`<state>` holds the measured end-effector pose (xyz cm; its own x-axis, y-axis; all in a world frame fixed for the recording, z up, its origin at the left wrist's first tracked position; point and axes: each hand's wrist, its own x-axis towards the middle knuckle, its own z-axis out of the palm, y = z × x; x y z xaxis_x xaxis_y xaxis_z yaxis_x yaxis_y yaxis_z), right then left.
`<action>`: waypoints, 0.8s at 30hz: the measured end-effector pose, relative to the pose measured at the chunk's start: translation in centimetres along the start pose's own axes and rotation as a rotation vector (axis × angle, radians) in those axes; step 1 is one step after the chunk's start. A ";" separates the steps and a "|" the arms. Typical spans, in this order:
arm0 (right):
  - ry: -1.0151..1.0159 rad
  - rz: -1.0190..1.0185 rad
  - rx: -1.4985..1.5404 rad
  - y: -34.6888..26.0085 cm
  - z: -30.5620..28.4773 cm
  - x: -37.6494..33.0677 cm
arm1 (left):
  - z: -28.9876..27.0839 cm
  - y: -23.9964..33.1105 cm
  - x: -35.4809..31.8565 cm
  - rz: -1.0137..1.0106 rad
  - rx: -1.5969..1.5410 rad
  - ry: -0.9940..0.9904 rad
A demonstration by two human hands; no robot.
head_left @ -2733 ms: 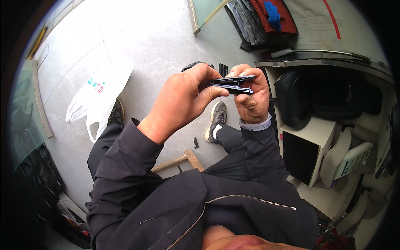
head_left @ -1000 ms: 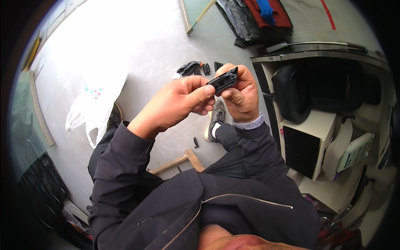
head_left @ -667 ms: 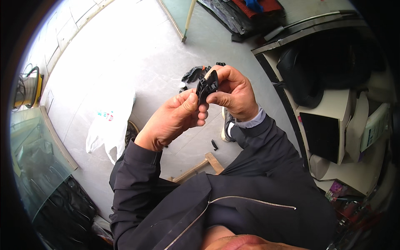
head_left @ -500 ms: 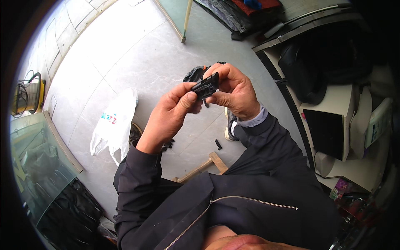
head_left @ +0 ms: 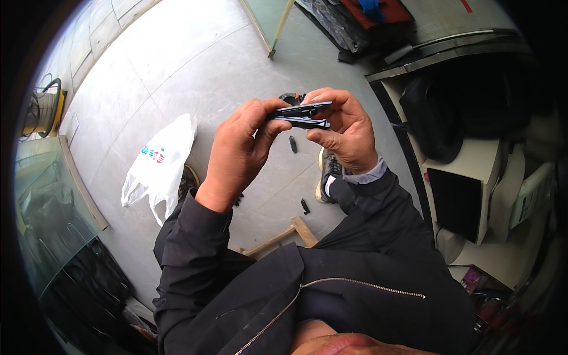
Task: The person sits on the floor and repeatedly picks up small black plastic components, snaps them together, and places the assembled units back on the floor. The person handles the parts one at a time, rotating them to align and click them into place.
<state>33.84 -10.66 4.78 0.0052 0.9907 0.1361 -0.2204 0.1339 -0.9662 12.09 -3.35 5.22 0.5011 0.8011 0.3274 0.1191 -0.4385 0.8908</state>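
Observation:
A slim black clip-like piece [head_left: 305, 114] is held up in front of me, its exact kind unclear. Two long parts lie one above the other, with a gap between them toward the right end. Its left end is pinched between the thumb and fingers of my left hand [head_left: 239, 145]. Around the right end curl the fingers of my right hand [head_left: 349, 130], index finger along the top and thumb just below. Below the hands, a small dark oblong piece [head_left: 293, 144] and a small black part [head_left: 305, 206] lie on the grey tiled floor [head_left: 254, 77].
At left lies a white plastic bag [head_left: 157, 163] beside my shoe. A wooden frame [head_left: 278, 238] stands close to my lap. A black bag with orange [head_left: 290, 98] shows behind the hands. On the right are a white cabinet [head_left: 473, 160] and a black bag [head_left: 435, 118].
The black piece has turned from tilted to nearly level, and its two parts show apart. My left hand has moved up and rolled over; the view has shifted slightly.

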 end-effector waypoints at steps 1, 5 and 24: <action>-0.010 -0.010 -0.006 0.1 0.0 0.1 | 0.0 0.0 0.0 0.035 0.015 0.027; -0.038 -0.031 -0.001 0.4 -0.3 0.3 | -0.1 0.1 0.0 0.047 0.051 0.018; -0.019 0.069 0.214 0.9 -0.4 0.5 | 0.3 0.2 -0.6 0.061 0.072 0.018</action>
<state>33.99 -10.04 3.85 -0.0351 0.9964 0.0776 -0.4219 0.0556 -0.9049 12.10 -4.04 5.12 0.4941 0.7786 0.3868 0.1501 -0.5146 0.8442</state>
